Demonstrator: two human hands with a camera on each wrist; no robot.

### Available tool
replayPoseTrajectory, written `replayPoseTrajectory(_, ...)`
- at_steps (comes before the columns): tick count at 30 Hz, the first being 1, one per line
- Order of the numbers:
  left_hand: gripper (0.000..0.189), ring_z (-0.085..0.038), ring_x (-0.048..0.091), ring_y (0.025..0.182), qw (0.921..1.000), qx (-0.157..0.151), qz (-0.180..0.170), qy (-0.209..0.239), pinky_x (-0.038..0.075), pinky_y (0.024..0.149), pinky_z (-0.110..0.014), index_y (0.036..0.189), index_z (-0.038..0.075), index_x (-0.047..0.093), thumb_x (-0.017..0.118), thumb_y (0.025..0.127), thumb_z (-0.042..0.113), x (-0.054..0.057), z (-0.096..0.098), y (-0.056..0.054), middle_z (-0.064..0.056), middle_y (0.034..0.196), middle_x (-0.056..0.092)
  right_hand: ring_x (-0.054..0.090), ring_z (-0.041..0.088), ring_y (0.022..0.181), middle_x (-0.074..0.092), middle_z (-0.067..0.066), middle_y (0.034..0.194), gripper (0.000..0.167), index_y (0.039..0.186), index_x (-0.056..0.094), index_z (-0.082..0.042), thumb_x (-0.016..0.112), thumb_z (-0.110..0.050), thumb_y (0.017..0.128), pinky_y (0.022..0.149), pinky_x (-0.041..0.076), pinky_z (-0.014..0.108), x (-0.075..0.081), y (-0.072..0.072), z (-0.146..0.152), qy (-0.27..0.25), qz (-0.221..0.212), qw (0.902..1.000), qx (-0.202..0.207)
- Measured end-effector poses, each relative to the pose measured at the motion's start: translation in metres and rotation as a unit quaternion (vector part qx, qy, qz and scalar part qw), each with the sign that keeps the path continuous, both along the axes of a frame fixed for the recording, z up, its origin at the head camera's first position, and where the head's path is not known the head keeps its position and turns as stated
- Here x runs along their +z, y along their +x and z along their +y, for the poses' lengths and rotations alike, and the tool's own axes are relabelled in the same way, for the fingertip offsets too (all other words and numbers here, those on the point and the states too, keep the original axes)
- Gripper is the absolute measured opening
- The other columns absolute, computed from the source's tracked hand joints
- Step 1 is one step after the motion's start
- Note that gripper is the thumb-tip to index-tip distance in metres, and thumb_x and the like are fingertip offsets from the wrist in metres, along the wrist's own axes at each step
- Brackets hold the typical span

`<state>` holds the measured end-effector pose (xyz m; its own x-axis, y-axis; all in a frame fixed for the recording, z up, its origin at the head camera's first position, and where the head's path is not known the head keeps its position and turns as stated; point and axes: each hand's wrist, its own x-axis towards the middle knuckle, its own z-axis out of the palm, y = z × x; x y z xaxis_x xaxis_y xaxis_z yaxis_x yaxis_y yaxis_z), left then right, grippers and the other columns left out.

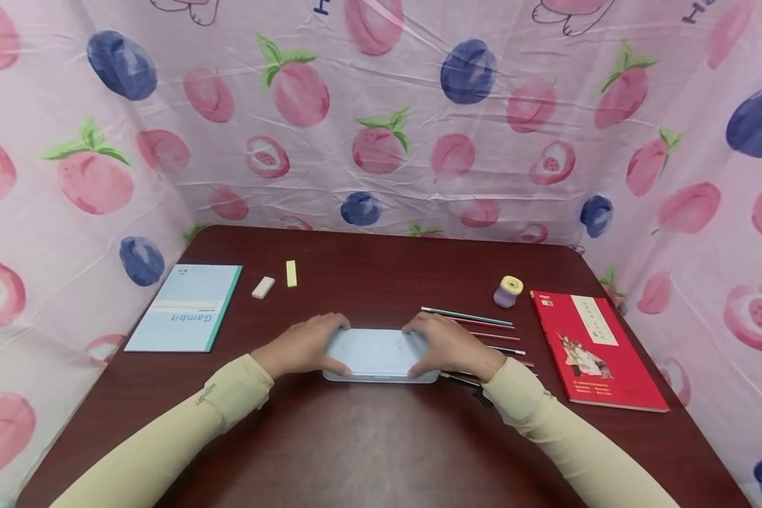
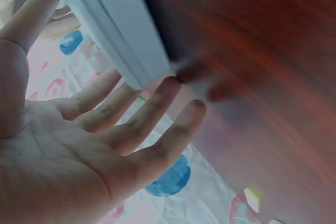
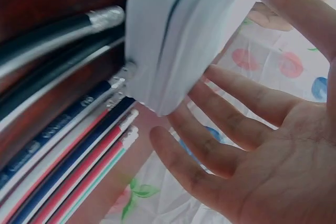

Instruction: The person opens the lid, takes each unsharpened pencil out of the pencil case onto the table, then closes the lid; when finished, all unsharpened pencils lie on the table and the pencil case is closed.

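Note:
A pale blue pencil case (image 1: 378, 353), its lid down, lies flat on the dark wooden table. My left hand (image 1: 310, 346) holds its left end, thumb at the near edge and fingers at the far edge. At the opposite end my right hand (image 1: 447, 346) grips it the same way. In the left wrist view the case (image 2: 118, 24) shows a seam along its side between lid and base. Several pencils (image 3: 68, 124) lie in a row just right of the case, with their eraser ends near it in the right wrist view; my right hand covers part of them in the head view.
A light blue notebook (image 1: 184, 307) lies at the left. Near it are a white eraser (image 1: 263, 288) and a small yellow strip (image 1: 291, 274). A purple pencil sharpener with a yellow top (image 1: 509, 291) stands back right, beside a red book (image 1: 597, 349). Fruit-print cloth (image 1: 406, 197) hangs around the table.

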<state>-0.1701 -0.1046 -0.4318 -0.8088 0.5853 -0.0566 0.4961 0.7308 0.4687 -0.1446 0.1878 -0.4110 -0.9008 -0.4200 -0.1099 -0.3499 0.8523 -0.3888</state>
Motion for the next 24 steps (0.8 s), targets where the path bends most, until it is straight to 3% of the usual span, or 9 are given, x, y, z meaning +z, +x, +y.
replayPoseTrajectory(8, 0.085, -0.024, 0.064, 0.112, 0.9997, 0.015, -0.009, -0.019, 0.058, 0.095, -0.047, 0.137, 0.008, 0.060, 0.099, 0.072, 0.046, 0.007, 0.001, 0.007, -0.011, 0.132, 0.069, 0.066, 0.026, 0.116, 0.070, 0.011, 0.132, 0.073, 0.129, 0.073, -0.006, 0.102, -0.031, 0.067, 0.098, 0.056, 0.044, 0.006, 0.005, -0.008, 0.015, 0.001, 0.9999, 0.001)
replayPoseTrajectory(16, 0.087, -0.024, 0.065, 0.111, 0.9993, 0.022, -0.001, -0.029, 0.059, 0.093, -0.048, 0.139, 0.010, 0.059, 0.098, 0.072, 0.049, 0.002, 0.000, 0.014, -0.009, 0.130, 0.069, 0.064, 0.025, 0.115, 0.069, 0.009, 0.129, 0.074, 0.128, 0.072, -0.008, 0.103, -0.033, 0.065, 0.097, 0.056, 0.043, 0.002, 0.011, -0.007, 0.016, 0.017, 0.9997, -0.003)
replayPoseTrajectory(24, 0.087, -0.022, 0.064, 0.111, 0.9996, 0.005, 0.003, -0.029, 0.059, 0.094, -0.045, 0.141, 0.010, 0.057, 0.096, 0.075, 0.051, -0.001, -0.004, 0.014, -0.009, 0.130, 0.068, 0.064, 0.025, 0.118, 0.069, 0.008, 0.133, 0.073, 0.131, 0.070, -0.008, 0.100, -0.034, 0.070, 0.099, 0.056, 0.044, 0.000, 0.013, -0.005, 0.021, 0.019, 0.9996, 0.007)
